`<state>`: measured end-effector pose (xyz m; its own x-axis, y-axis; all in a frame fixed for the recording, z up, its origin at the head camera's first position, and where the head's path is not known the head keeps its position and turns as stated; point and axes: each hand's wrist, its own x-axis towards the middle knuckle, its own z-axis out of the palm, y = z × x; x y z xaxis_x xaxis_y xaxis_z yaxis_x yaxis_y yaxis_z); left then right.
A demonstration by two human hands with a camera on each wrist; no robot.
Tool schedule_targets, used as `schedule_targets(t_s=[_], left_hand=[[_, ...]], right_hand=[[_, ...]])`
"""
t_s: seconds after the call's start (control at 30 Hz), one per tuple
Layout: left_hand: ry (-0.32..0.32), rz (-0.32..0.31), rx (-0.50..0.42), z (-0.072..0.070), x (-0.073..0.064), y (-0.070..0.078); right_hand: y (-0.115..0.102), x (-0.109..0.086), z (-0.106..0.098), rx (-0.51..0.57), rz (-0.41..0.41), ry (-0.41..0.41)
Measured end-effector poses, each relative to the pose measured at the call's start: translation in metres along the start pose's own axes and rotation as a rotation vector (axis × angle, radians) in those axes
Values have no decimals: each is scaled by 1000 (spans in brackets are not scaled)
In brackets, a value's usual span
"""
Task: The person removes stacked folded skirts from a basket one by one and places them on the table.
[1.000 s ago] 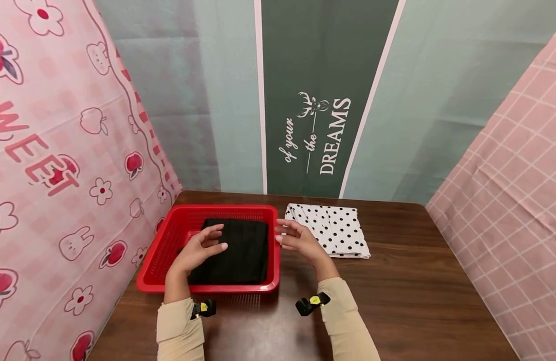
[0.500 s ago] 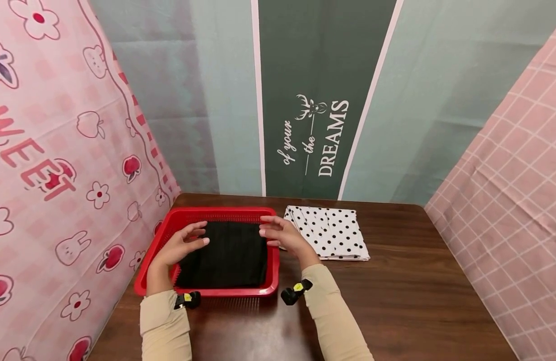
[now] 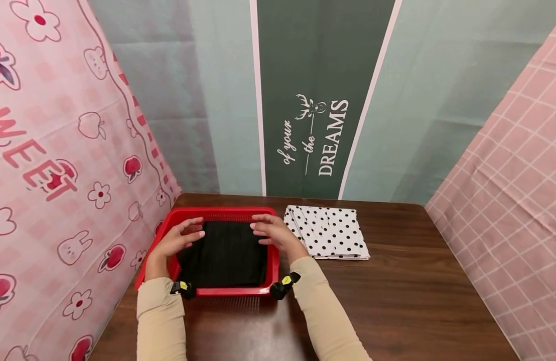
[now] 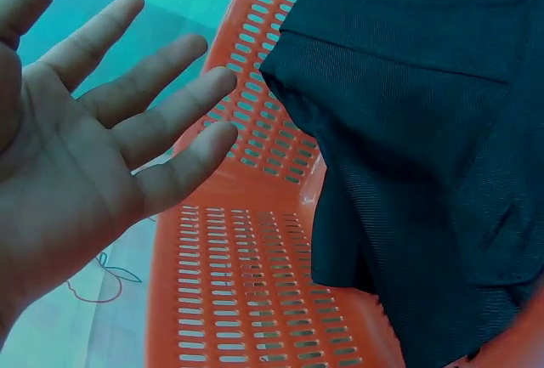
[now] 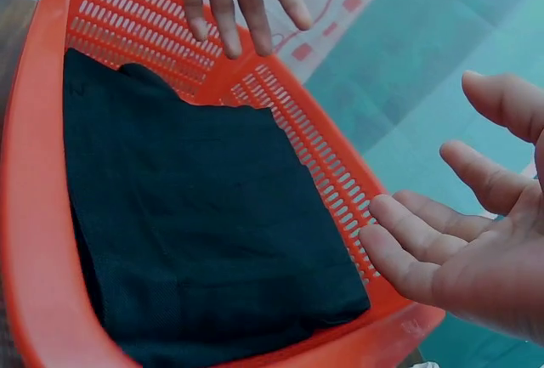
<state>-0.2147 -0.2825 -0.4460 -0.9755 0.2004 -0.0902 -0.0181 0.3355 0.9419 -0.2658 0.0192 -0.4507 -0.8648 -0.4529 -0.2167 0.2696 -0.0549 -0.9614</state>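
Black cloth [image 3: 230,255] in red basket [image 3: 230,292] between hands [image 3: 176,240] [image 3: 278,234]

The way down to the black cloth [image 3: 226,258] is unblocked between the left hand [image 3: 177,239] and right hand [image 3: 276,233]. Low from the side, the red basket [image 3: 228,292] blocks passage; the dotted cloth [image 3: 334,233] beside it lies flat, passable overhead.

Left hand [image 4: 81,147] — partly outside left-wrist view
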Motion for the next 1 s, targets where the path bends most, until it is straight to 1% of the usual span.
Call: schedule_targets(t_s=[0.13,0.27,0.37,0.57,0.63,0.83,1.0], left_hand=[[1,-1,7,-4,5,-3],[9,-50,28,-6,7,-7],[21,-114,19,-7,9,-11],[24,-221,-38,-9,15,-16],[13,-248,-26,-9,16,-18],[10,-331,22,-6,19,-20],[32,-420,45,-9,18,-19]], right_hand=[[0,4,4,-45,18,25],[4,6,10,-118,51,74],[7,8,16,-162,73,128],[16,12,26,-265,96,228],[18,13,28,-292,95,249],[19,16,32,-332,86,287],[21,20,34,-369,139,301]])
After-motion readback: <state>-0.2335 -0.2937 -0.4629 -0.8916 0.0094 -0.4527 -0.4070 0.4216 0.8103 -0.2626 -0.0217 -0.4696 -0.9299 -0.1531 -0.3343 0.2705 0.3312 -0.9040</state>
